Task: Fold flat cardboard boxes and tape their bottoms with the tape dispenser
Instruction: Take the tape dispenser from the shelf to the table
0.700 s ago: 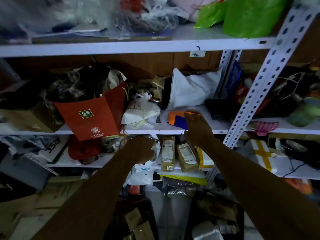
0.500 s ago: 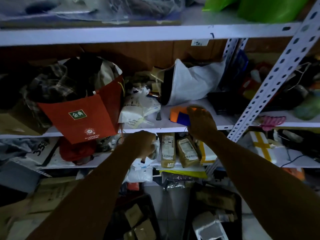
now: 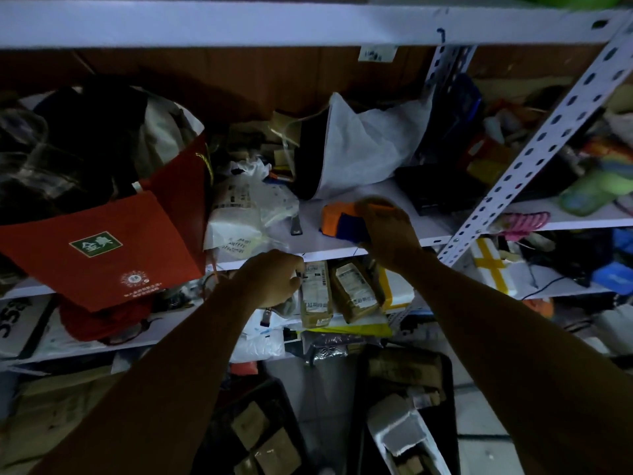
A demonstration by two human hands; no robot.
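An orange and blue tape dispenser (image 3: 337, 222) sits on the white middle shelf (image 3: 329, 250), near its front edge. My right hand (image 3: 388, 234) reaches up and closes over the dispenser's right end, hiding that part of it. My left hand (image 3: 270, 279) is held just below the shelf's front edge with the fingers curled shut. Whether anything is in it is too dark to tell. Flat brown cardboard (image 3: 51, 406) lies dimly at the lower left, under the shelves.
A red paper bag (image 3: 102, 248) full of clothes leans out at the left. A white sack (image 3: 366, 145) lies behind the dispenser. A perforated metal post (image 3: 534, 149) rises at the right. Brown parcels (image 3: 317, 296) stand on the lower shelf, with black bins (image 3: 445, 389) on the floor.
The view has tilted down and moved closer to the shelf. My right hand has settled further over the tape dispenser. My left hand stays by the shelf edge.
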